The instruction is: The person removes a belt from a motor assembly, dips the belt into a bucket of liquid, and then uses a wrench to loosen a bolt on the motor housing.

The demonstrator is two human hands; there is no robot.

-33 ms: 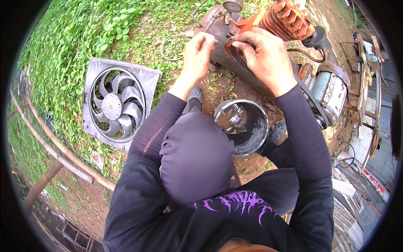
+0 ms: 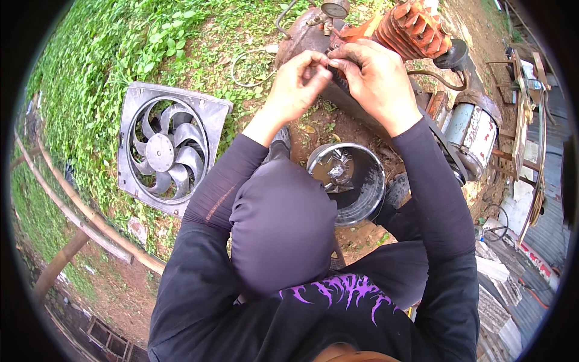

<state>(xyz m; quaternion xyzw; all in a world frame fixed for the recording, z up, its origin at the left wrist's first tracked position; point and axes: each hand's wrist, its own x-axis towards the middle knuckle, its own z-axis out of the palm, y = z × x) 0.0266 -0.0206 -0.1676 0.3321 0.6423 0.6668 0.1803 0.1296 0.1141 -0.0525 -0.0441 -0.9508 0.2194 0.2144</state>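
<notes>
My left hand [image 2: 299,84] and my right hand [image 2: 375,81] meet fingertip to fingertip in front of an orange and rust-brown air compressor. Both are closed, thumbs pressed toward the fingers. Whatever lies between them is too small or hidden to make out. Right behind the hands rise the compressor's finned orange pump head [image 2: 416,33] and a round pressure gauge [image 2: 335,8]. The brown tank [image 2: 298,39] stretches behind and below them. Under my hands, between my legs, stands a black bucket [image 2: 368,202] with murky liquid and a crumpled shiny plastic piece inside.
A grey radiator fan [image 2: 161,151] in a square shroud lies on the grass to the left. On the right sit a blue-grey electric motor [image 2: 473,133] with a belt and a wooden rack [image 2: 518,120]. Bamboo poles [image 2: 90,211] cross the left side, and corrugated metal sheets [image 2: 552,211] lie far right.
My left hand has moved to the right and its fingertips now meet those of my right hand. The right hand has shifted only slightly.
</notes>
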